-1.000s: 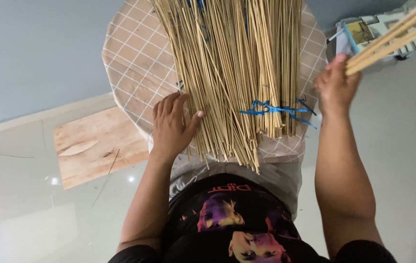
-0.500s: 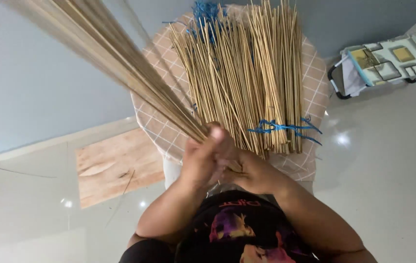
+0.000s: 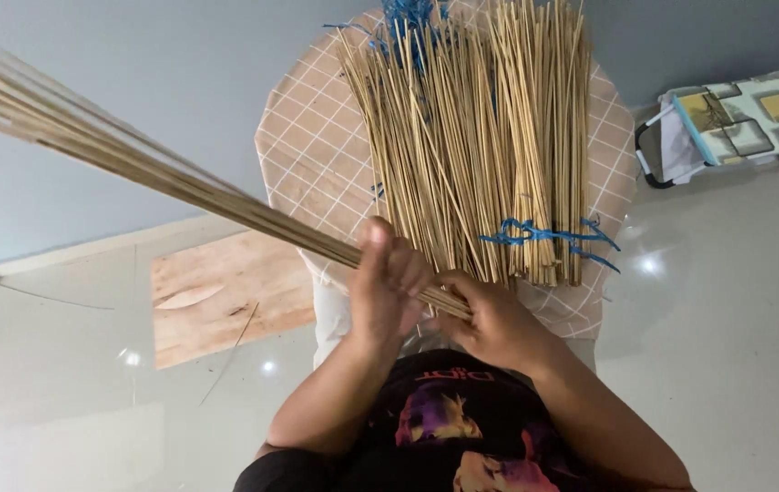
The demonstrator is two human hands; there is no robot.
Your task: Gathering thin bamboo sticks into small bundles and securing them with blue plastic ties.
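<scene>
Bamboo sticks [image 3: 162, 178], a thin handful, sit gripped in both fists right at the near edge of the round table [image 3: 303, 169]; left hand [image 3: 388, 282] has its fingers curled tight around the bunch, thumb up; right hand [image 3: 490, 319] clenches the butt ends just beside it, fingers wrapped under; sticks are pale tan, long, straight, fanning out up-left past the table's edge; big pile of sticks [image 3: 481, 146] lies on the checked cloth, some tied with blue string [image 3: 540, 234]; wooden board [image 3: 225, 296] on the floor.

Both hands meet before the chest, left hand [image 3: 388, 290] and right hand [image 3: 492, 321] closed in fists.
</scene>
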